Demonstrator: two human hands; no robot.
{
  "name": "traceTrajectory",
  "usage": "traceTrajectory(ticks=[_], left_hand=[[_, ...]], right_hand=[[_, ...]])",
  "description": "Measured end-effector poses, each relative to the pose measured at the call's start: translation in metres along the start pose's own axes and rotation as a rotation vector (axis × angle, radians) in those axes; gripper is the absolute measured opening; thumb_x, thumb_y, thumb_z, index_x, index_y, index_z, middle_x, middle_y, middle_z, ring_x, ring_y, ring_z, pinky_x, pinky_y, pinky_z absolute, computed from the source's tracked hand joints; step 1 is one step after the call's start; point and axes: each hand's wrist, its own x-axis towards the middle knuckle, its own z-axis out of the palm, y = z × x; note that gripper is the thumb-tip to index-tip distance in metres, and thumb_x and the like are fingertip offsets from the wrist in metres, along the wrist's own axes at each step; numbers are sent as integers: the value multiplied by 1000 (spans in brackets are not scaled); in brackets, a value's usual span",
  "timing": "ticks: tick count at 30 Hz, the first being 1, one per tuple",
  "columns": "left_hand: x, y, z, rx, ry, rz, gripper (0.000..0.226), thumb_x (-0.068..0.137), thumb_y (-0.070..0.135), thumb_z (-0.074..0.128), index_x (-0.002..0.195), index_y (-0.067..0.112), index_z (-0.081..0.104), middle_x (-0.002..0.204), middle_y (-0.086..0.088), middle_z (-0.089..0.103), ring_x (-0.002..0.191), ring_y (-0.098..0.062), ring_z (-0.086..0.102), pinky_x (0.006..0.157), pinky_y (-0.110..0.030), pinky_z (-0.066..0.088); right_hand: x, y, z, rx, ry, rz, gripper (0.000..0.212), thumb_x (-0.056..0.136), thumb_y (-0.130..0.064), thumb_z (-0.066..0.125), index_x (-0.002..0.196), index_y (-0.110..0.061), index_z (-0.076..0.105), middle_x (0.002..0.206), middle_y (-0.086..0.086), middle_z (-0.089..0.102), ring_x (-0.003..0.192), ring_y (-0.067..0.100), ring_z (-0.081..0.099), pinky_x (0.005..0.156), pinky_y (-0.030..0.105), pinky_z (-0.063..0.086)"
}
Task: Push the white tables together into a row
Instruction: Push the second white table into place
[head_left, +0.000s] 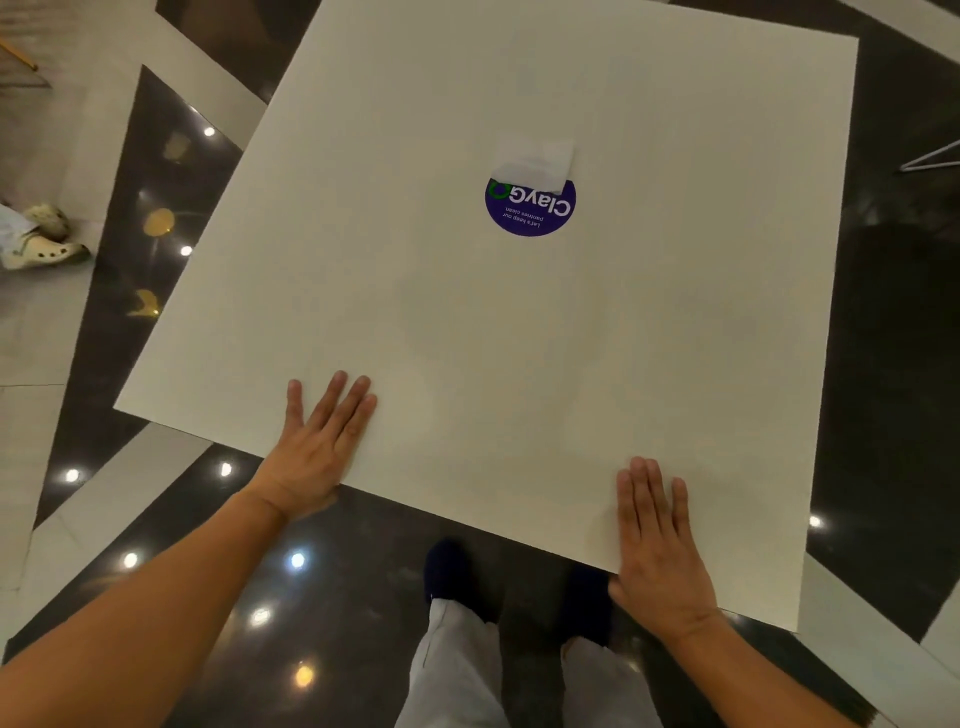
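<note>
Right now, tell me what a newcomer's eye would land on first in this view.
The big white table fills most of the frame, with a round purple sticker near its middle, partly covered by a white paper scrap. Both hands lie flat, palms down, along the near edge: the left hand toward the left corner, the right hand toward the right. Around it, the glossy dark floor mirrors ceiling lights.
</note>
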Motion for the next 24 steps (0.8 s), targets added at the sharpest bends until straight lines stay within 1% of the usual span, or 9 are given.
traceTrajectory(ticks=[3,6,11,13,17,22,24], left_hand=[[2,-20,1,10,5,23,138,34,10,88,152,-4,15,159,-27,20,146,-49,16,102,-82,19],[2,-22,3,1,7,46,139,36,14,91,151,-3,15,159,-28,20,145,-51,16,102,-82,19],[3,-11,0,-27,29,13,133,39,8,93,148,-6,19,156,-29,26,141,-54,24,97,-83,26],[2,-1,-3,-51,27,4,131,40,5,92,148,-6,19,155,-30,26,141,-55,24,96,-84,26],[5,35,-8,-98,18,-25,125,52,4,86,151,-4,11,159,-28,17,144,-53,14,101,-82,21],[15,80,-11,-115,16,-56,125,61,6,78,154,0,-6,163,-22,-4,149,-48,-3,108,-79,6],[19,93,-12,-122,23,-67,125,62,6,77,155,0,-6,163,-22,-5,149,-47,-5,107,-79,6]], right_hand=[[7,-18,1,4,21,21,123,45,-10,75,150,10,15,159,32,12,149,46,8,117,61,10],[5,-18,3,-34,27,2,124,44,-11,78,149,11,16,159,33,14,148,47,11,117,61,10],[6,-7,4,-57,39,-48,122,48,-14,81,149,12,16,158,33,15,148,47,13,118,62,11],[4,3,1,-65,26,-65,122,49,-15,81,149,12,16,159,33,14,148,47,12,118,62,11],[1,43,-9,-101,-13,-102,123,47,-13,77,150,12,15,160,32,11,148,47,11,118,62,11],[4,95,-26,-109,-102,-133,129,45,-14,81,151,9,12,161,30,9,149,45,9,119,60,10],[5,110,-32,-106,-117,-138,130,47,-17,84,152,9,12,161,29,9,150,43,8,119,59,10]])
